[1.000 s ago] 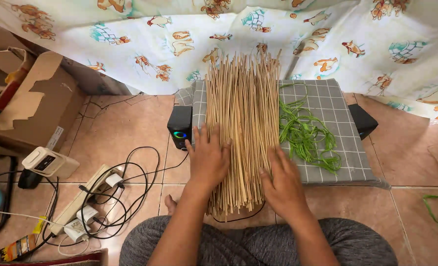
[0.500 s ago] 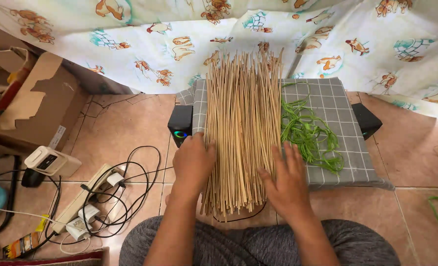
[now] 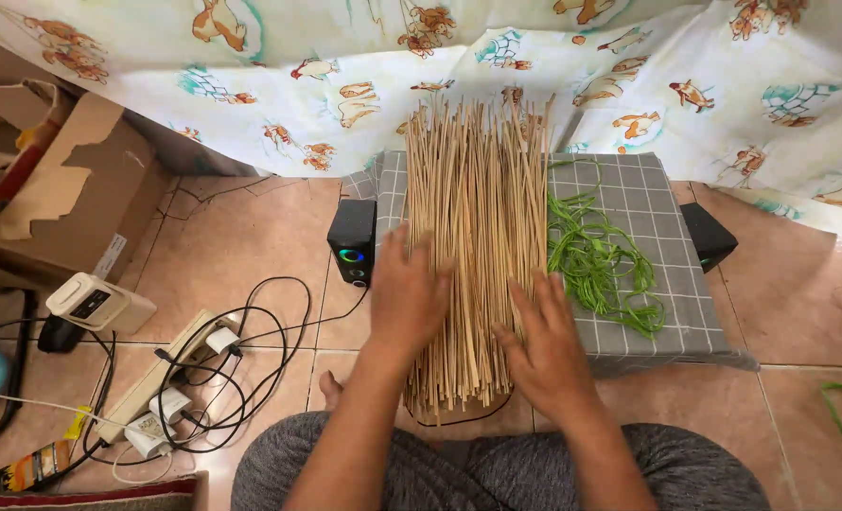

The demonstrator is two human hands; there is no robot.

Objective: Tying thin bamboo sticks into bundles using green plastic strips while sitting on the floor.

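Straw-coloured thin sticks (image 3: 478, 237) | left hand (image 3: 404, 298), right hand (image 3: 544, 350) flat on top

Black speaker (image 3: 352, 242), power strip (image 3: 156, 378) with tangled cables, cardboard box (image 3: 57, 189), animal-print curtain (image 3: 629, 85)

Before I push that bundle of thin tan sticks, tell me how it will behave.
The sticks lie loose and unbound under the left hand and right hand, so they would probably roll and fan apart. They look straight, likely stiff and light. Their ends overhang the checked cloth, so some may slide off.
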